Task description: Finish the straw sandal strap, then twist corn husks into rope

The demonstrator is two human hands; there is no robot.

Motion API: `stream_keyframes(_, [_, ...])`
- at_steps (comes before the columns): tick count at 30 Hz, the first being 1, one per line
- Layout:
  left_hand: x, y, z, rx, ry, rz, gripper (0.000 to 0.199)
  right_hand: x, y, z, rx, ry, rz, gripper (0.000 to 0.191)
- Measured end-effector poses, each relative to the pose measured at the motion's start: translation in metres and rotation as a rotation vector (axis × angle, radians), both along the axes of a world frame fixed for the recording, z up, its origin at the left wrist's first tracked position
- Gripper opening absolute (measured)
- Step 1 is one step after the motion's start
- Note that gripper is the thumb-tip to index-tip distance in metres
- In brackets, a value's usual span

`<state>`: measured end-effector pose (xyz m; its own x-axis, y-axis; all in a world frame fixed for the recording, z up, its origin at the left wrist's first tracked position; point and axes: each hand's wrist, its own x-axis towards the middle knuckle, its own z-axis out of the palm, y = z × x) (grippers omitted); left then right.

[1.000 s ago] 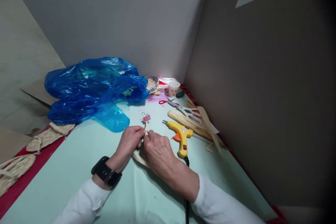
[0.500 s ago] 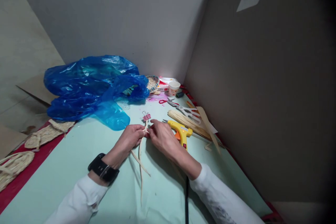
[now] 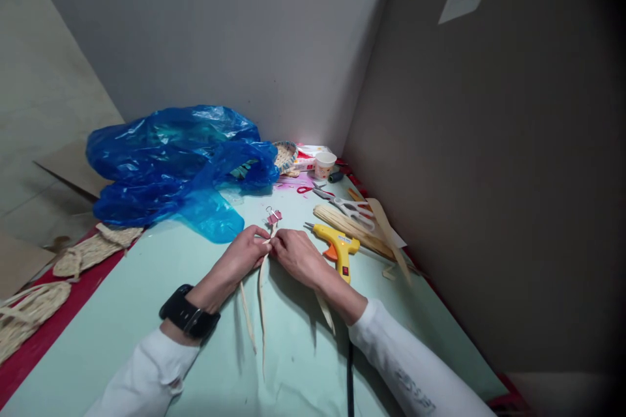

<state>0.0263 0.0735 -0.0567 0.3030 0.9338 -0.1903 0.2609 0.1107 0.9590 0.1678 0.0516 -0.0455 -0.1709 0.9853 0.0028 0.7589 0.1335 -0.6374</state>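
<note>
Pale straw-like strips (image 3: 262, 313) hang toward me from a short braid, whose far end is gripped by a pink binder clip (image 3: 274, 216). My left hand (image 3: 244, 249), with a black watch on its wrist, pinches the strips just below the clip. Close beside it, my right hand (image 3: 296, 253) is closed on the strips from the other side. The fingertips meet and hide the crossing point. One strip end (image 3: 325, 313) shows beneath my right forearm. A yellow hot glue gun (image 3: 340, 244) lies right of my right hand, apart from it.
A crumpled blue plastic bag (image 3: 171, 156) covers the back left. Behind stand a small woven basket (image 3: 285, 156) and a paper cup (image 3: 324, 165). Scissors (image 3: 349, 206) and a bundle of dried strips (image 3: 347, 225) lie right. Braided pieces (image 3: 92, 251) rest at the left edge.
My right hand has moved slightly left and its raised forefinger has curled in onto the strips. The loose ends have swung, one now showing under my right forearm.
</note>
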Motion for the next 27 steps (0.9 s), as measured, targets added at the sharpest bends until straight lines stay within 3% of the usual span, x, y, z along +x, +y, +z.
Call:
stream_keyframes(6, [0.001,-0.002,0.004,0.22,0.254,-0.038,0.004,0.007,0.003,-0.009,-0.006,0.148,-0.032,0.028])
stream_keyframes(12, [0.001,-0.009,0.016,0.418,0.537,-0.022,0.016,0.008,0.007,-0.02,0.003,0.239,-0.127,0.025])
stream_keyframes(19, [0.011,-0.033,0.014,0.423,0.769,-0.057,0.022,0.01,0.009,-0.024,-0.076,0.4,-0.155,0.022])
stream_keyframes(27, [0.037,-0.061,0.004,0.48,0.981,-0.195,0.037,0.015,0.009,-0.019,-0.257,0.675,-0.086,0.02])
